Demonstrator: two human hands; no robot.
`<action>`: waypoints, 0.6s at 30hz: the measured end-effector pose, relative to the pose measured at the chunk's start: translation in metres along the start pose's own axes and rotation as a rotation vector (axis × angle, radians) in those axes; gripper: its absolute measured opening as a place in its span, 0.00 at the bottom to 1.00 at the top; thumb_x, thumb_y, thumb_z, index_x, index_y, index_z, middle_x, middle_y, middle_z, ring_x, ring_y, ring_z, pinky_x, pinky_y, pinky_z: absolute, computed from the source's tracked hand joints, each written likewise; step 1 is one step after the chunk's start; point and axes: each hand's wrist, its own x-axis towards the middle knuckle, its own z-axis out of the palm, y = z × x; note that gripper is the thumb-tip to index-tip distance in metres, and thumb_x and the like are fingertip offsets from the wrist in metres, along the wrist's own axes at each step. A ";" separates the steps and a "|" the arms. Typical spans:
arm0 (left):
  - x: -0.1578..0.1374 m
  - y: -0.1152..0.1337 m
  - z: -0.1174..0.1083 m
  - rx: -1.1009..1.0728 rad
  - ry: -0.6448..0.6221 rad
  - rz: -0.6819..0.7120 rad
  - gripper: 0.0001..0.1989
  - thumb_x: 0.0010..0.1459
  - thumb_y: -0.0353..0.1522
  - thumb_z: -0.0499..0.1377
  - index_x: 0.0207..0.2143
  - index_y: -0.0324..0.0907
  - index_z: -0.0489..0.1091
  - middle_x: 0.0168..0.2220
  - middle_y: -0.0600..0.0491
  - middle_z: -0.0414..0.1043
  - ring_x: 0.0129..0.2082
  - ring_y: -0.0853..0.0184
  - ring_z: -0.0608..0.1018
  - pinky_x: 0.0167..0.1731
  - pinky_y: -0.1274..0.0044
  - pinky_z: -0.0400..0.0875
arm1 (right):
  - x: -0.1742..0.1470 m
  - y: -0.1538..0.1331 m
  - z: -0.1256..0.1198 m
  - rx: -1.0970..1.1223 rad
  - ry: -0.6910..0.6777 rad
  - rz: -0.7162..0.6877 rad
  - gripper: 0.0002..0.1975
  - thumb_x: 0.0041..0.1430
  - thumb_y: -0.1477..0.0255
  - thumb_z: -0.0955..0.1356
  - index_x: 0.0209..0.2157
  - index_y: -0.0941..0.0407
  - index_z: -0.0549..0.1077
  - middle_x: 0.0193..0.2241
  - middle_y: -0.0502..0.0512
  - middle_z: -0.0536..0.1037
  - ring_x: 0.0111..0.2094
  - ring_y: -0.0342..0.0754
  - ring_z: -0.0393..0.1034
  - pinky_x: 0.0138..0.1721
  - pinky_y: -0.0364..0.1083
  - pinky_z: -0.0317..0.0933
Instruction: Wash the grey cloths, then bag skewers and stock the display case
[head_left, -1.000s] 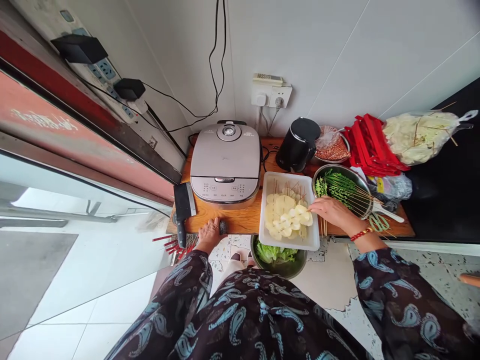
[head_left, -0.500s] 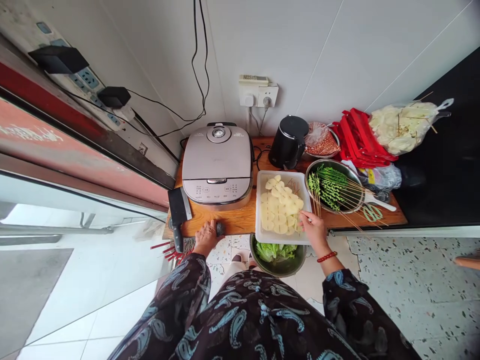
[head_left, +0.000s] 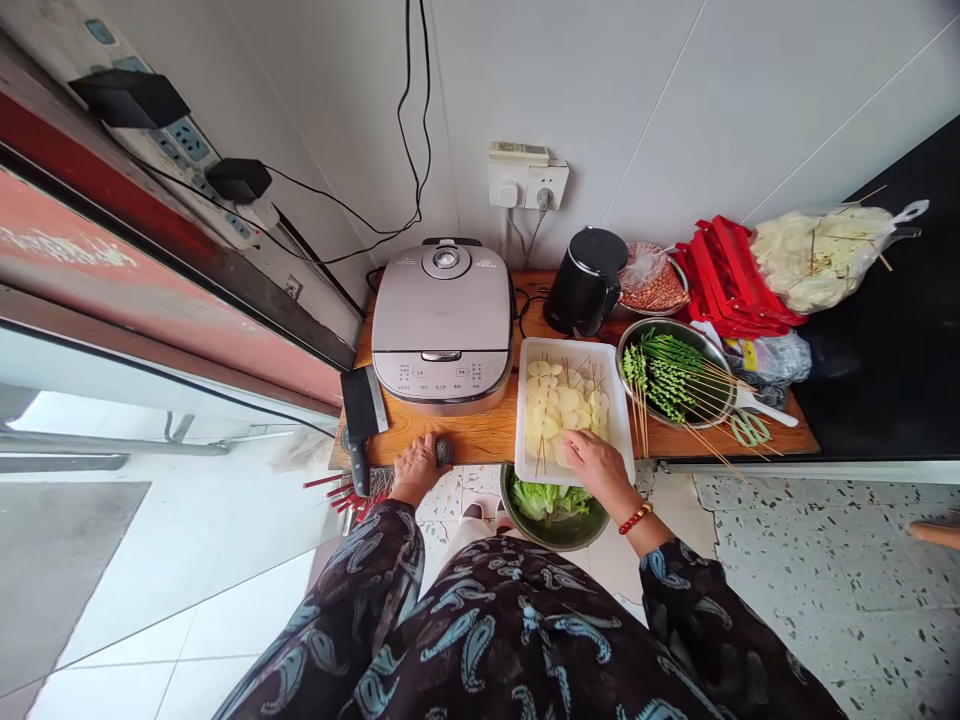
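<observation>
My right hand [head_left: 596, 468] is over the front part of a white tray [head_left: 628, 455], its fingers curled down onto skewered pale round slices [head_left: 568, 405], which look like potato. What the fingertips hold, if anything, is hidden. Thin stick ends poke out among the slices. On the front edge of the wooden table [head_left: 480, 440] my left hand [head_left: 418, 465] lies with its fingers stretched out. Beside its thumb sits a dark, rough-textured ball [head_left: 444, 452]. A cleaver [head_left: 363, 415] lies just left of that hand, its handle pointing towards me.
A rice cooker [head_left: 442, 320] stands behind my left hand. Right of the tray, a metal bowl [head_left: 731, 400] holds green vegetable skewers, with green-handled scissors [head_left: 750, 428] alongside. Behind are a black kettle [head_left: 585, 280] and red packets [head_left: 731, 280]. A bowl of lettuce [head_left: 555, 500] sits below the table edge.
My right hand has moved left and inward, from the tray's right edge to over its front middle. The top slices now lie in a different arrangement, with more stick ends showing. My left hand has stayed put.
</observation>
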 end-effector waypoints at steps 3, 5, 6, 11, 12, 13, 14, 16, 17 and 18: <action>0.001 -0.001 0.000 -0.002 0.001 0.000 0.30 0.53 0.46 0.61 0.54 0.42 0.60 0.50 0.40 0.67 0.49 0.49 0.73 0.43 0.63 0.67 | 0.014 -0.002 0.002 -0.096 0.037 -0.131 0.27 0.63 0.66 0.64 0.63 0.52 0.61 0.62 0.60 0.64 0.60 0.56 0.60 0.60 0.53 0.55; 0.001 -0.001 0.000 -0.009 0.008 0.004 0.30 0.52 0.46 0.61 0.53 0.42 0.60 0.50 0.40 0.68 0.49 0.49 0.73 0.43 0.63 0.67 | 0.026 -0.005 0.010 -0.125 -0.009 -0.175 0.36 0.59 0.62 0.68 0.66 0.51 0.55 0.67 0.59 0.53 0.66 0.60 0.50 0.64 0.57 0.48; 0.001 -0.001 0.000 -0.012 0.012 0.006 0.30 0.52 0.46 0.61 0.53 0.42 0.60 0.49 0.40 0.68 0.49 0.49 0.73 0.44 0.63 0.67 | 0.032 -0.006 0.015 -0.131 -0.048 -0.187 0.39 0.58 0.61 0.69 0.67 0.50 0.52 0.69 0.59 0.49 0.67 0.61 0.47 0.65 0.58 0.46; 0.001 -0.001 0.000 -0.015 0.010 0.001 0.30 0.53 0.46 0.61 0.54 0.42 0.60 0.50 0.40 0.68 0.49 0.49 0.73 0.43 0.64 0.67 | 0.052 -0.001 0.042 -0.161 -0.161 -0.168 0.44 0.55 0.59 0.71 0.68 0.53 0.50 0.70 0.60 0.40 0.69 0.60 0.38 0.67 0.59 0.38; 0.002 -0.001 0.000 -0.016 0.010 -0.001 0.30 0.52 0.46 0.61 0.54 0.42 0.60 0.50 0.40 0.68 0.49 0.49 0.73 0.43 0.64 0.67 | 0.054 0.001 0.046 -0.171 -0.156 -0.170 0.44 0.55 0.60 0.71 0.68 0.54 0.51 0.70 0.60 0.39 0.69 0.60 0.37 0.67 0.59 0.37; 0.002 -0.001 0.001 -0.017 0.011 -0.003 0.31 0.52 0.46 0.62 0.54 0.42 0.60 0.50 0.41 0.68 0.49 0.49 0.73 0.43 0.64 0.67 | 0.055 0.002 0.051 -0.178 -0.148 -0.176 0.44 0.55 0.60 0.71 0.68 0.54 0.51 0.70 0.59 0.39 0.70 0.59 0.36 0.67 0.58 0.36; 0.002 -0.001 0.001 -0.017 0.011 -0.005 0.31 0.52 0.46 0.62 0.54 0.43 0.60 0.50 0.41 0.68 0.49 0.49 0.73 0.43 0.64 0.67 | 0.056 0.003 0.055 -0.184 -0.139 -0.179 0.44 0.55 0.60 0.71 0.68 0.55 0.51 0.70 0.60 0.39 0.70 0.59 0.35 0.67 0.58 0.35; 0.002 -0.001 0.001 -0.014 0.012 -0.005 0.31 0.52 0.46 0.62 0.55 0.43 0.60 0.50 0.41 0.68 0.49 0.49 0.73 0.43 0.64 0.67 | 0.058 0.002 0.061 -0.188 -0.120 -0.169 0.44 0.55 0.60 0.71 0.68 0.54 0.50 0.70 0.60 0.39 0.70 0.59 0.34 0.68 0.57 0.34; 0.002 -0.001 0.001 -0.012 0.009 -0.005 0.31 0.52 0.46 0.62 0.55 0.43 0.60 0.50 0.41 0.68 0.49 0.49 0.73 0.43 0.64 0.67 | 0.059 0.001 0.064 -0.188 -0.118 -0.160 0.44 0.55 0.60 0.71 0.68 0.54 0.50 0.70 0.60 0.39 0.70 0.58 0.34 0.68 0.57 0.33; 0.002 0.000 0.001 -0.011 0.005 -0.005 0.31 0.52 0.45 0.62 0.55 0.43 0.60 0.50 0.40 0.68 0.49 0.49 0.73 0.44 0.64 0.66 | 0.060 -0.001 0.065 -0.186 -0.120 -0.152 0.44 0.56 0.60 0.70 0.68 0.53 0.49 0.70 0.59 0.39 0.70 0.58 0.34 0.68 0.57 0.33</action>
